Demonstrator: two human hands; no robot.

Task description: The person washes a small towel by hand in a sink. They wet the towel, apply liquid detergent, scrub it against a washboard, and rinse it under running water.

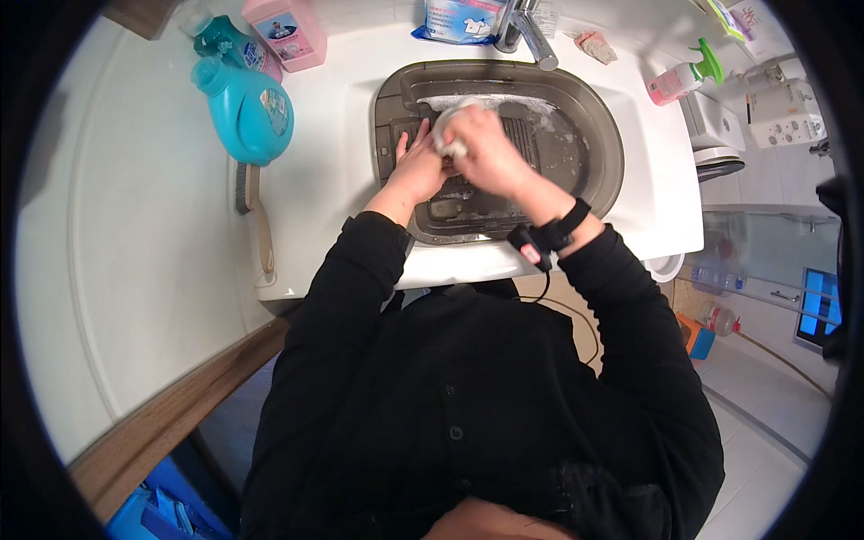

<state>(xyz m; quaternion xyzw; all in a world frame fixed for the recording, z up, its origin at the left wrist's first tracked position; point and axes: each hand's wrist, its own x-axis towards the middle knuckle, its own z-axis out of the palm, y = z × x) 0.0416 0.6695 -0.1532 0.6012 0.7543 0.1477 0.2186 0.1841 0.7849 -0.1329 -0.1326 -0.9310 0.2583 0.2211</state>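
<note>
A grey-brown plastic washbasin (611, 155) with a ribbed washboard (520, 138) built into it sits in the white sink before me. Wadded in my right hand (489, 152) is a pale wet cloth (449, 128), blurred at its edges. My left hand (422, 165) lies low over the washboard side, against the cloth and partly under my right hand. Its visible fingers are spread; its palm side is hidden. Suds and shallow water (567, 152) show in the basin.
Behind the basin stands a chrome faucet (536, 40) beside a blue-and-white packet (462, 23). Left are a turquoise detergent bottle (250, 115), a pink bottle (290, 34) and a wooden-handled brush (260, 223). A green-topped spray bottle (678, 81) is at right. A cable (587, 317) hangs below my right wrist.
</note>
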